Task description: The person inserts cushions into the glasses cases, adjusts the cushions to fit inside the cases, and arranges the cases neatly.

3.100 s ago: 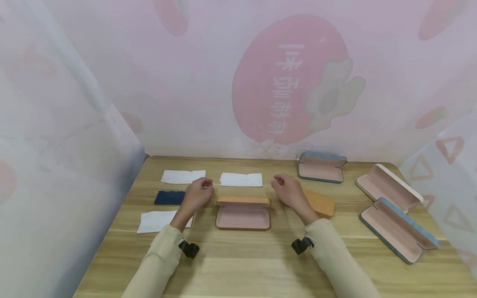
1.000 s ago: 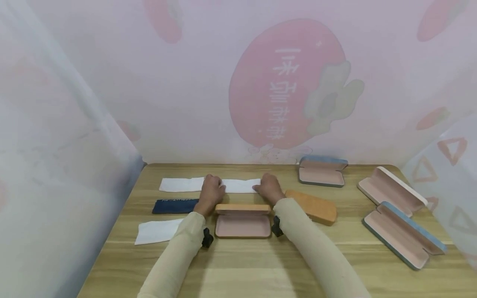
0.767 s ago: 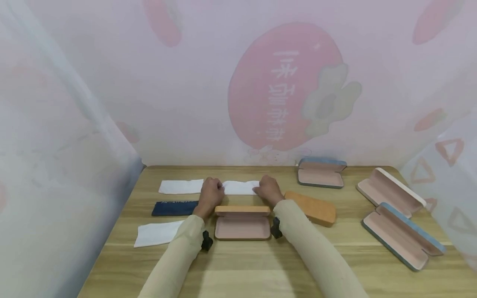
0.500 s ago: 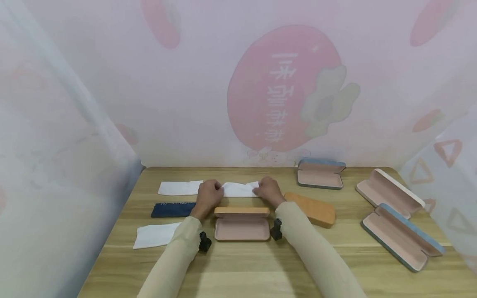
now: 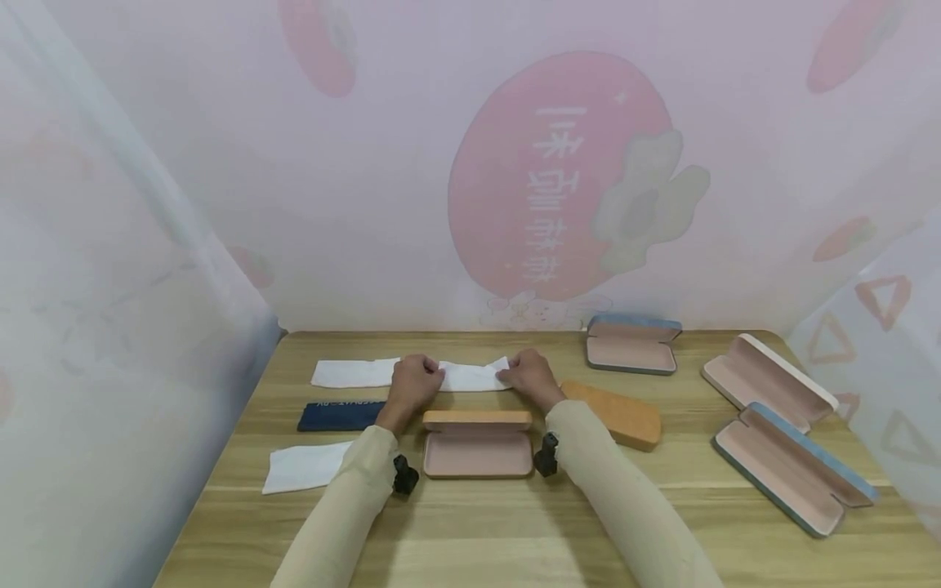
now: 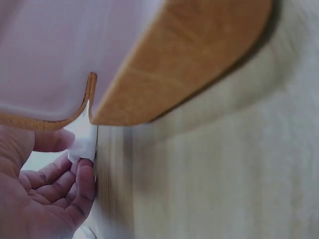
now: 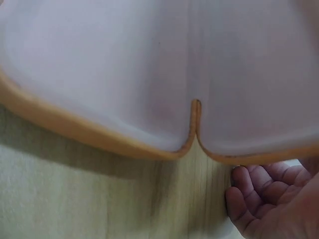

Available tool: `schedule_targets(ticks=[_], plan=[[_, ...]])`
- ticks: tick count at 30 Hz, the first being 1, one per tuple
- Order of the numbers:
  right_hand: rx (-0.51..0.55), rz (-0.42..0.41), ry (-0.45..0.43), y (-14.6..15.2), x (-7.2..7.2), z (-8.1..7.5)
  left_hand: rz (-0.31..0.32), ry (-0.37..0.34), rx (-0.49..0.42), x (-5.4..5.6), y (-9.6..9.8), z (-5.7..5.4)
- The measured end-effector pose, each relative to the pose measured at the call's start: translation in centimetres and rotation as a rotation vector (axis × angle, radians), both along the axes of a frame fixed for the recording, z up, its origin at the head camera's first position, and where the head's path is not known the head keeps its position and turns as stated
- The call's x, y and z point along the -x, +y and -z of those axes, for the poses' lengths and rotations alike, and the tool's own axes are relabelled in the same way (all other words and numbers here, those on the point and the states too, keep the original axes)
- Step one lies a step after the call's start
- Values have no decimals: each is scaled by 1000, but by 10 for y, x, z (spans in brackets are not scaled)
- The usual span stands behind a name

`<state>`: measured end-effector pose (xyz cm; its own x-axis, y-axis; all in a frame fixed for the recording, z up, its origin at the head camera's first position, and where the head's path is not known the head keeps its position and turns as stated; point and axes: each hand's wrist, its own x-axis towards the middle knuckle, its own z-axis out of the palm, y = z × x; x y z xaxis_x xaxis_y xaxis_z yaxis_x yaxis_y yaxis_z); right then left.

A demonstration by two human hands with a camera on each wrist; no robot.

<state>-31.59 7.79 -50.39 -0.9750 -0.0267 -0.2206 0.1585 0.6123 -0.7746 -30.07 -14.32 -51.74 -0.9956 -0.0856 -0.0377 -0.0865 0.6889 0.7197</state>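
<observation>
A folded white cloth stretches between both hands behind an open orange glasses case with pink lining. My left hand pinches its left end; in the left wrist view thumb and fingers close on the white cloth. My right hand pinches the right end, where the cloth's corner is raised. In the right wrist view the right hand shows with curled fingers, partly behind the case edge. The cloth's near edge lies close over the table.
At the left lie a white cloth, a dark blue cloth with lettering and another white cloth. A closed orange case sits beside the right forearm. Several open cases, including a blue one and a white one, stand at the right.
Both hands have come in from either side to the middle white cloth and taken hold of its ends. Over the last second, the cloth's corners lifted and its top edge sagged.
</observation>
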Motion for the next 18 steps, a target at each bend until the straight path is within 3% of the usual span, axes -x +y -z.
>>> schedule_targets(ticks=[9, 18], plan=[[6, 22, 48, 4, -2, 3, -52, 37, -14, -1, -2, 2], [141, 67, 0, 10, -3, 0, -58, 46, -119, -3, -5, 1]])
